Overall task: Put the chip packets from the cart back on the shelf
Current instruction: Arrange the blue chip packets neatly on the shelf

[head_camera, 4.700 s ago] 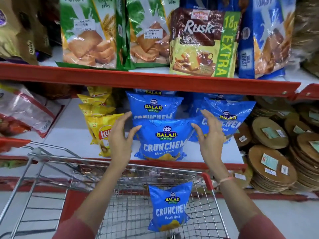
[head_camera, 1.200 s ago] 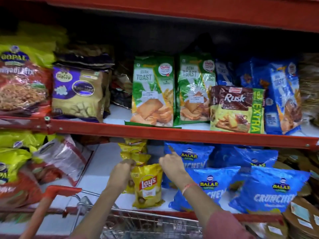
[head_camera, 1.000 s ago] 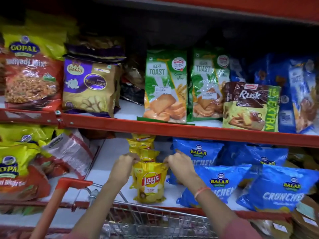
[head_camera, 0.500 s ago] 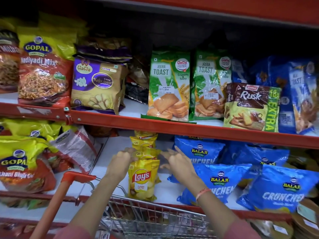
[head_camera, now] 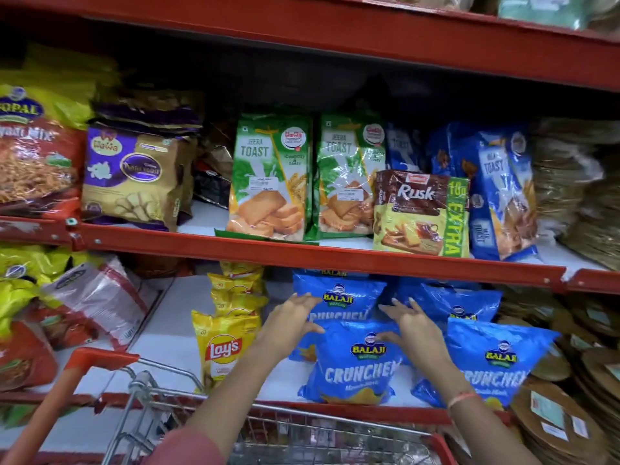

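Note:
A blue Balaji Crunchem packet (head_camera: pixel 355 367) stands at the front of the lower white shelf (head_camera: pixel 161 337). My left hand (head_camera: pixel 290 325) is at its top left corner, fingers spread. My right hand (head_camera: pixel 411 325) rests its fingertips on the packet's top right. Neither hand grips it. More blue Crunchem packets stand behind (head_camera: pixel 339 297) and to the right (head_camera: pixel 493 360). A yellow Lay's packet (head_camera: pixel 223 347) stands just left of my left hand, with a row of Lay's packets (head_camera: pixel 238 290) behind it. The wire cart (head_camera: pixel 302 434) is below; its inside is mostly out of view.
The cart's red handle (head_camera: pixel 84 364) rises at lower left. The upper red shelf (head_camera: pixel 302 253) carries Jeera Toast packs (head_camera: pixel 271 179), a Rusk pack (head_camera: pixel 421 213) and blue toast bags (head_camera: pixel 496 189). Gopal snack bags (head_camera: pixel 23 297) fill the left. Round flat packs (head_camera: pixel 570 397) are stacked at the right.
Both hands have left the front Lay's packet, which now stands alone, and moved right onto the front blue Crunchem packet. The view has shifted slightly right.

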Demonstrator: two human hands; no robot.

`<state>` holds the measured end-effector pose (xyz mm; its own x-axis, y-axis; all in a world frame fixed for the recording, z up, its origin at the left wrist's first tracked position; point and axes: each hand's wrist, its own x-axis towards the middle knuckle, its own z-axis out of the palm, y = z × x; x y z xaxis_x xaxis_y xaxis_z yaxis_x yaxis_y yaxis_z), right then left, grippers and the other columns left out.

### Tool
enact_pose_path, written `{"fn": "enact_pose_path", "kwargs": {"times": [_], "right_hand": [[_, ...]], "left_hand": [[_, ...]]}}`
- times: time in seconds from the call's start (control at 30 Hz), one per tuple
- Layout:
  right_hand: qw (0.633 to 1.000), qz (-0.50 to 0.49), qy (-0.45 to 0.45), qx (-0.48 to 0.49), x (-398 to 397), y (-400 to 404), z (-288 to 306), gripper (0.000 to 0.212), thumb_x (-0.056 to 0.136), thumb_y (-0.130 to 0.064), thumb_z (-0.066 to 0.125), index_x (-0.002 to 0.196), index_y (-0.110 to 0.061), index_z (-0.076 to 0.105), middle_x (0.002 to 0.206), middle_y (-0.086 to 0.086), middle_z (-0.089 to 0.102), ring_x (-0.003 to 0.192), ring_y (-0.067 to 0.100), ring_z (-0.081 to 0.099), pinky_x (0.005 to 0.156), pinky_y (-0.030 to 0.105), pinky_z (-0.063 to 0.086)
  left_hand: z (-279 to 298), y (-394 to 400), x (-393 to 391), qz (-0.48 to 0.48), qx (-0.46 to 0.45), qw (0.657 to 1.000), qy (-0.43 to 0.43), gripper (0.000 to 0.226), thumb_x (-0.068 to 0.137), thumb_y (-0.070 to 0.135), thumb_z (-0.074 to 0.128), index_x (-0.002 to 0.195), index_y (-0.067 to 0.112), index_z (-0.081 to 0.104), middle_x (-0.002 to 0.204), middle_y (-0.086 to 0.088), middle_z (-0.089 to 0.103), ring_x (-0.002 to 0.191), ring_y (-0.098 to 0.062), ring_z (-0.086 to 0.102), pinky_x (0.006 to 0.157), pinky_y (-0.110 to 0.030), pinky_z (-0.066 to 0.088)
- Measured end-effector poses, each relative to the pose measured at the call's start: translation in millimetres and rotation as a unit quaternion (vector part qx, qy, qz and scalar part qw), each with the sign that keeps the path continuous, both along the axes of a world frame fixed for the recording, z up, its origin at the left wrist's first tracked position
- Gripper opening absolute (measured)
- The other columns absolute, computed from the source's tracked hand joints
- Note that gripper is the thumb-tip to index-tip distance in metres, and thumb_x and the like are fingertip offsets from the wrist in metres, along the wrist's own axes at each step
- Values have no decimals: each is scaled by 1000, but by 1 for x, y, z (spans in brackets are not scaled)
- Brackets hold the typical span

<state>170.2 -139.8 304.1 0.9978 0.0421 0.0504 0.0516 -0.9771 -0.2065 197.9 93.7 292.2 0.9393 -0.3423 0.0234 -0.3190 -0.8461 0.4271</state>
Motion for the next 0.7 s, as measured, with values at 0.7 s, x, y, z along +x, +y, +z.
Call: {"fn": "enact_pose_path", "kwargs": {"times": [0.7], "right_hand": [[998,34,-13,43,2,-41,-16,54,89,-29,60,138,-27,38,152,4,33,133,21,40,96,39,46]], "left_hand": [[7,-10,-19,81,129,982,-114,49,88,37,55,130,15,44,116,-14,66,107,-31,62,85,-39,52]]}}
